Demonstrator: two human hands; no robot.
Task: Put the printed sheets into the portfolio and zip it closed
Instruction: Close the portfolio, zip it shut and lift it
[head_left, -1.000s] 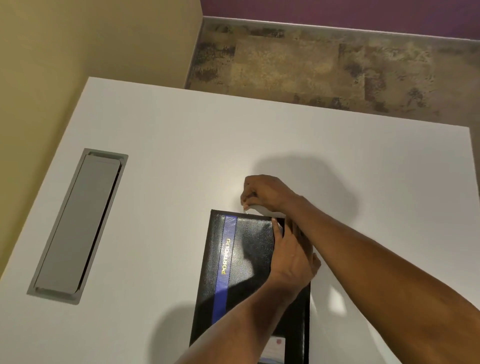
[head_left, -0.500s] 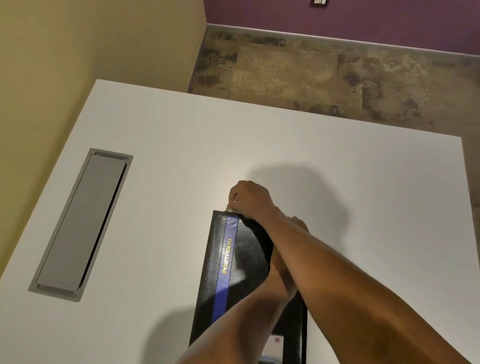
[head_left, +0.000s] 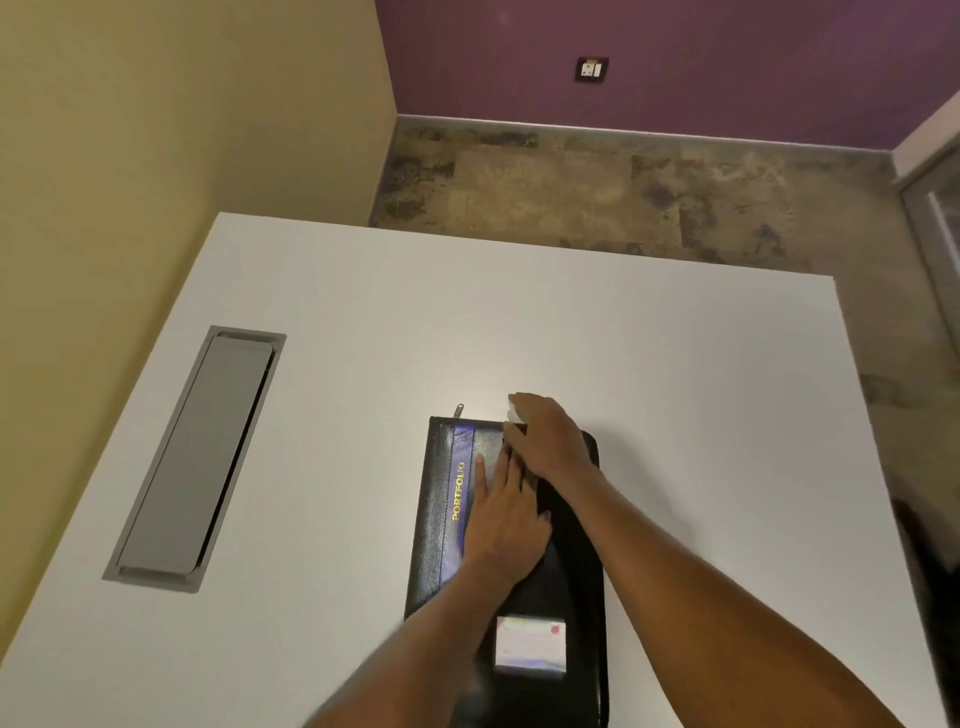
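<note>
A black portfolio (head_left: 441, 525) with a blue stripe and gold lettering lies closed on the white table (head_left: 363, 322), long side running away from me. A white label (head_left: 530, 644) sits on its near cover. The metal zip pull (head_left: 458, 409) lies free at the far left corner. My left hand (head_left: 506, 525) rests flat on the cover, fingers spread. My right hand (head_left: 550, 441) lies over the far edge, fingers extended, a small white bit showing beneath its fingers. No printed sheets are visible.
A grey cable hatch (head_left: 197, 457) is set into the table at the left. The table's far edge (head_left: 519, 244) borders a patterned floor. A yellow wall stands at the left, a purple wall with a socket (head_left: 591, 69) behind.
My right hand has let go of the zip pull at the far left corner and moved right along the far edge. My left hand stays flat on the cover.
</note>
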